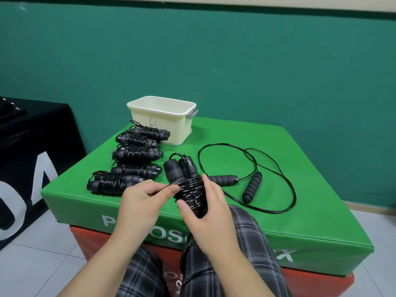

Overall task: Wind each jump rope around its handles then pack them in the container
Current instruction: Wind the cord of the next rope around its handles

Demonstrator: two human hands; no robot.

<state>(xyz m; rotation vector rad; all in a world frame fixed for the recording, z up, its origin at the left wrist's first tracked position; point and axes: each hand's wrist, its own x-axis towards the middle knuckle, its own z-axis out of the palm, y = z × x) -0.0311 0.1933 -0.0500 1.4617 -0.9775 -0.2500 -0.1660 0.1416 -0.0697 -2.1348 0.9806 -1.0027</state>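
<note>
My right hand (211, 213) grips a black jump rope bundle (184, 181), its two handles side by side with cord wound round them, held tilted above the near edge of the green box. My left hand (147, 197) pinches the cord at the bundle's left side. Several wound bundles (135, 153) lie in a column on the left of the box top. One unwound jump rope (250, 185) lies loose to the right, its handles apart. The cream plastic container (162, 118) stands at the far edge; nothing shows inside it.
The green padded box (289, 211) sits on a red one (96, 243). A black cloth-covered object (32, 157) stands to the left. My legs in plaid trousers (246, 243) are below the hands. A green wall is behind.
</note>
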